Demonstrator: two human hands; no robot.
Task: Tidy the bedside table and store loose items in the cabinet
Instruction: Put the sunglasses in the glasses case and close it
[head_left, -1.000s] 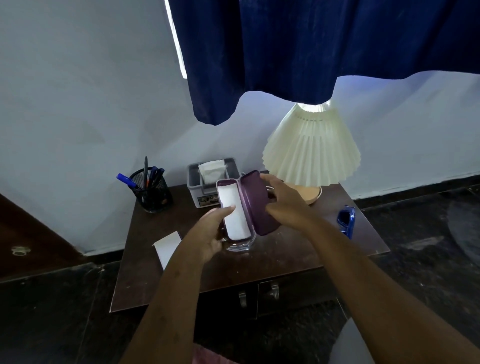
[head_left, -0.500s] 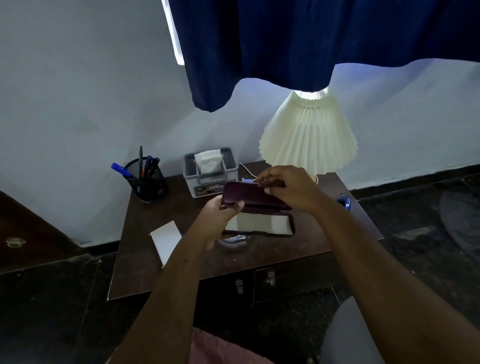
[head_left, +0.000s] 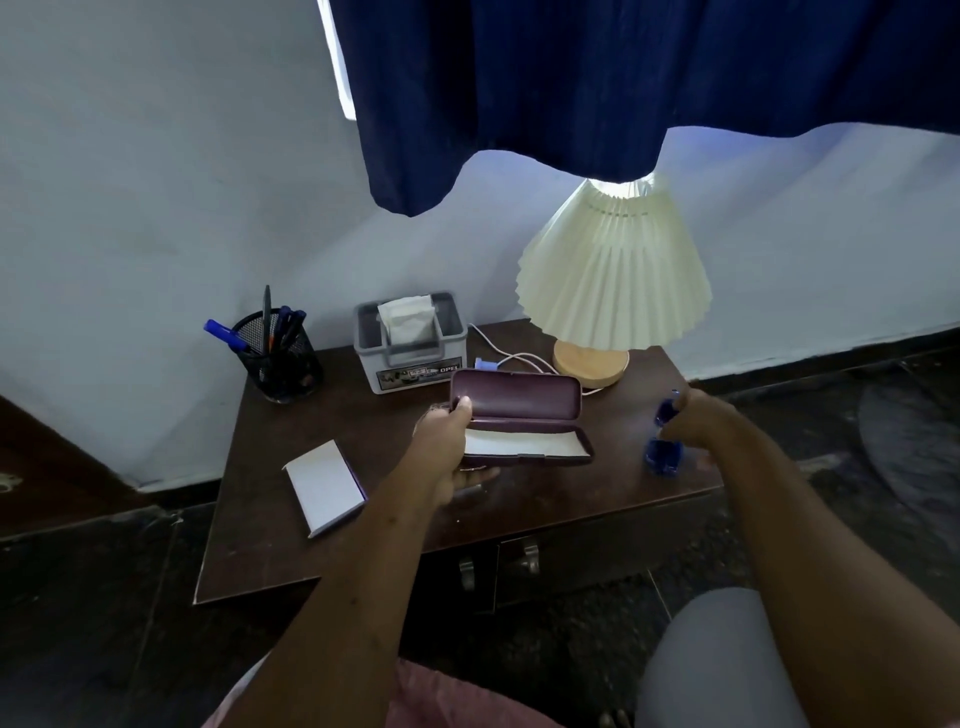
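- Tidying looks barely begun: a white box (head_left: 326, 486), pen holder (head_left: 280, 358) and tissue box (head_left: 410, 338) sit on the bedside table (head_left: 363, 545), and the cabinet doors (head_left: 545, 561) under its front edge are closed.
- The left hand (head_left: 441, 447) grips the open glasses case (head_left: 519, 410) by its left end, thumb curled on the lid, over the table's middle.
- The right hand (head_left: 696, 421) has its fingers pinched on the blue glasses (head_left: 664, 452) by the right edge, apart from the case and not yet inside it.

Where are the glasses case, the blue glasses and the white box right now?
glasses case (head_left: 519, 400), head view, inside of its open lid.
blue glasses (head_left: 664, 456), head view, on the lower lens.
white box (head_left: 324, 486), head view, middle of its top face.
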